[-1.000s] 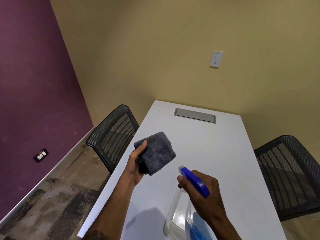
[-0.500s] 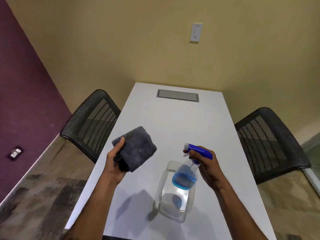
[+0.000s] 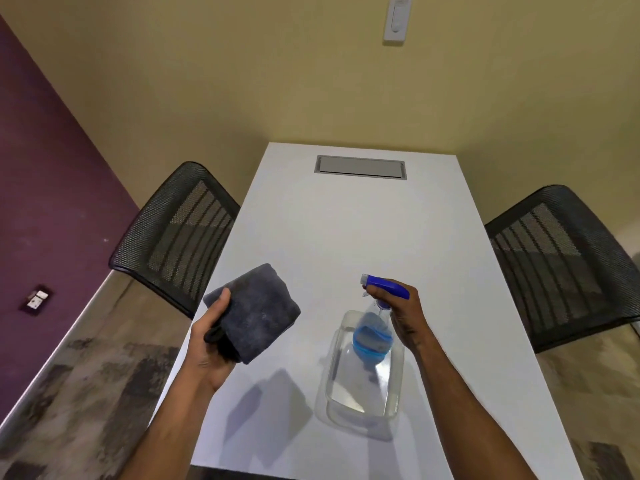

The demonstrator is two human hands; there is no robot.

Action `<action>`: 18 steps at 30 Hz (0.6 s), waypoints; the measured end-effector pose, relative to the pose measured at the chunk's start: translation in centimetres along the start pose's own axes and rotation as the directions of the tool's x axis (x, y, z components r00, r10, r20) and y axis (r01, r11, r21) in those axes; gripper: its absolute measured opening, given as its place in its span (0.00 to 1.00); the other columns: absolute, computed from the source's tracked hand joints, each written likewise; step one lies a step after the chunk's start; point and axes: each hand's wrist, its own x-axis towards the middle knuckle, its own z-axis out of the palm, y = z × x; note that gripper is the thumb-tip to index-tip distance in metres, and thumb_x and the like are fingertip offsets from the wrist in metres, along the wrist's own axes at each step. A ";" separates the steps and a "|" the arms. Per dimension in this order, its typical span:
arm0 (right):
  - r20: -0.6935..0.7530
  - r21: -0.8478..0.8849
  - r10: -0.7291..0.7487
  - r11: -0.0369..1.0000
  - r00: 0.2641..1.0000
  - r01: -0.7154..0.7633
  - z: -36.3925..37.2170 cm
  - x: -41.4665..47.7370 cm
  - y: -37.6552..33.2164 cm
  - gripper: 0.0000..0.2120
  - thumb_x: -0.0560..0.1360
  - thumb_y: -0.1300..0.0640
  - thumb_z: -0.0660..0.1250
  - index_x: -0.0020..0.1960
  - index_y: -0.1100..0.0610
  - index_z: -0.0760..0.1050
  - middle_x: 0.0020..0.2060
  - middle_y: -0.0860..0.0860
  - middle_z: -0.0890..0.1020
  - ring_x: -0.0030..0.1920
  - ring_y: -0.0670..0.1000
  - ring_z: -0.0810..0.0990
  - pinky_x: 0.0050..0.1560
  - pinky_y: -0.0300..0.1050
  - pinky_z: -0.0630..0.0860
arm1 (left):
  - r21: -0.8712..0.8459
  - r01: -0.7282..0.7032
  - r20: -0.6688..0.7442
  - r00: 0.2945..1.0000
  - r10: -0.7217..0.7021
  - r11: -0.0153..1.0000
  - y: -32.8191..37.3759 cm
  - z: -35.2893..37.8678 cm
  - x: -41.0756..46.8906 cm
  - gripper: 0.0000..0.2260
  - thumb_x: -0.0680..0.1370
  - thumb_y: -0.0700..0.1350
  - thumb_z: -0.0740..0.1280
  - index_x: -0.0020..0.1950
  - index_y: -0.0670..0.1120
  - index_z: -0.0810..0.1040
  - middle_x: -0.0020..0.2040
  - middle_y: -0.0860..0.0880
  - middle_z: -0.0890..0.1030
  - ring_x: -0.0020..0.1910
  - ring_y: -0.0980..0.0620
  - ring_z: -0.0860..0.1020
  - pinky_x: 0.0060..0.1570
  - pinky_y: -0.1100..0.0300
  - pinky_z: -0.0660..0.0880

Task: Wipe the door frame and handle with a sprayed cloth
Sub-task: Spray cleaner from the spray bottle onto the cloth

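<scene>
My left hand (image 3: 211,341) grips a folded dark grey cloth (image 3: 256,313) and holds it up above the left side of the white table (image 3: 346,237). My right hand (image 3: 401,313) is closed around the neck of a clear spray bottle (image 3: 372,336) with a blue trigger head and blue liquid in it. The nozzle points left toward the cloth, with a gap between them. The bottle's base hangs over a clear plastic tub (image 3: 363,410) on the table. No door, frame or handle is in view.
Two black mesh chairs stand at the table, one on the left (image 3: 173,237) and one on the right (image 3: 568,265). A grey cable hatch (image 3: 360,166) sits at the table's far end. A wall switch (image 3: 396,19) is on the yellow wall; a purple wall is at left.
The view has tilted down and shifted, so the table and both chairs sit more centred. The spray bottle has come up more upright over the tub. The cloth stays in my left hand.
</scene>
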 end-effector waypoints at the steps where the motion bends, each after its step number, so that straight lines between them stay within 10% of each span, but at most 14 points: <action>1: 0.004 -0.007 0.003 1.000 1.000 -0.003 0.2 0.2 0.2 0.16 0.66 0.48 0.78 0.50 0.53 0.87 0.42 0.52 0.88 0.42 0.46 0.83 0.40 0.38 0.76 | -0.006 0.007 -0.008 1.000 -0.007 1.000 -0.1 -0.2 0.1 0.26 0.67 0.59 0.80 0.60 0.48 0.85 0.58 0.45 0.86 0.54 0.44 0.86 0.56 0.47 0.78; 18: 0.001 0.017 0.076 0.997 0.997 -0.076 -1.8 -0.6 1.2 0.21 0.63 0.54 0.78 0.56 0.54 0.84 0.54 0.55 0.86 0.55 0.56 0.83 0.51 0.44 0.82 | -0.087 0.023 0.041 0.999 -0.019 0.996 0.4 -0.8 0.1 0.27 0.71 0.58 0.79 0.63 0.42 0.84 0.60 0.40 0.85 0.57 0.40 0.85 0.55 0.46 0.80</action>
